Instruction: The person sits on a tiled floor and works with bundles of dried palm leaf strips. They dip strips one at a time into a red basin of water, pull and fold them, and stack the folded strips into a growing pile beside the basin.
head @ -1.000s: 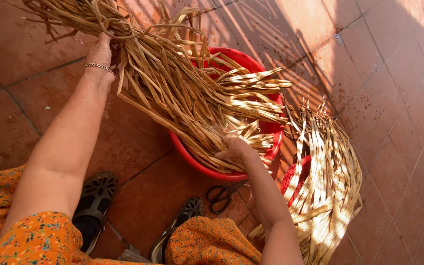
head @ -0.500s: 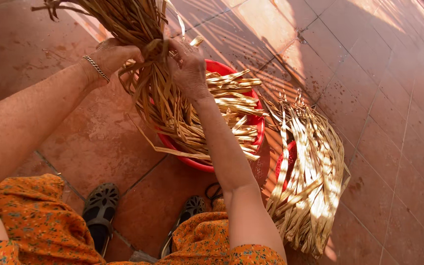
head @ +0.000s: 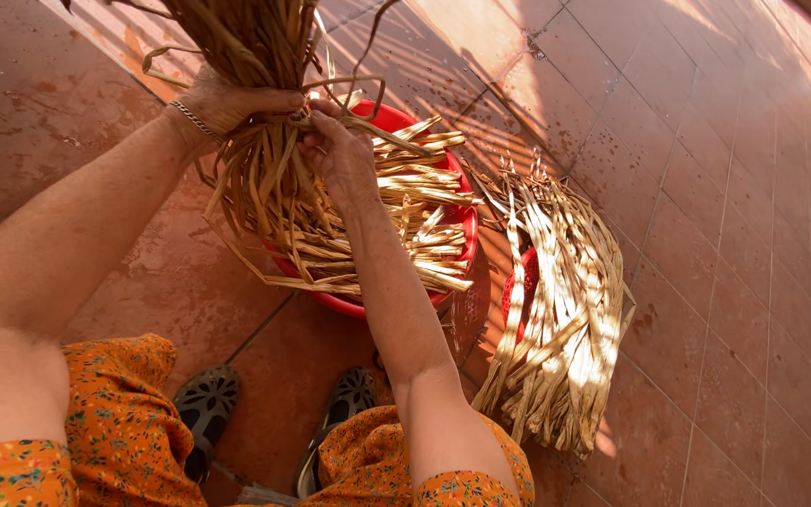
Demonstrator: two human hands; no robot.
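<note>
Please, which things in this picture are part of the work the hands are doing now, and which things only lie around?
Part of the work:
- bundle of dried strips, held by left hand and right hand
- red basin under the bundle

Only lying around:
- second heap of strips on the tiled floor
- small red basket beneath that heap

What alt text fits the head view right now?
Both hands, left hand and right hand, grip a bundle of dried straw strips over a red basin. More strips lie beside it on the tiled floor.
</note>
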